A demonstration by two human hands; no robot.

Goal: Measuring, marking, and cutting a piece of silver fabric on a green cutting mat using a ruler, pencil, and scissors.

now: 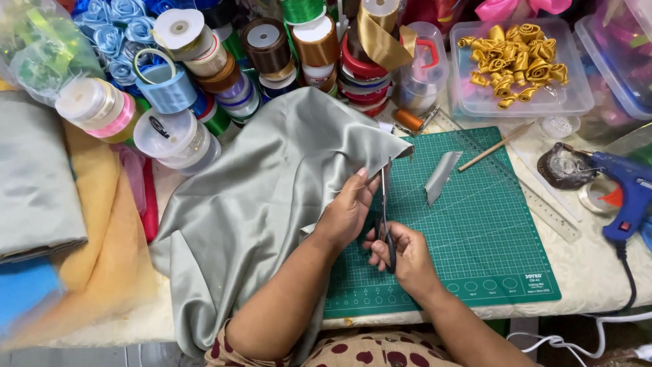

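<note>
Seen from the head camera, a large sheet of silvery grey-green satin fabric (pixel 258 197) is draped over the left part of a green gridded cutting mat (pixel 475 224). The left hand (pixel 348 212) is closed on the fabric's right edge, pinching it taut, while the right hand (pixel 407 255) has its fingers threaded through the black handles of a pair of steel scissors (pixel 386 211) – blades pointing up along that edge, nearly closed. A clean cut would likely be helped by keeping the edge tensioned and the blades following one grid line. A small cut strip of grey satin (pixel 441 177) lies on the mat. Around it, on a cream patterned tablecloth (pixel 591 265), are set spools of ribbon (pixel 272 51), a clear tub of gold ribbon roses (pixel 519 64), a blue glue gun (pixel 628 194), a clear plastic ruler (pixel 550 214) and a wooden stick (pixel 496 146) – a crowded craft table.
</note>
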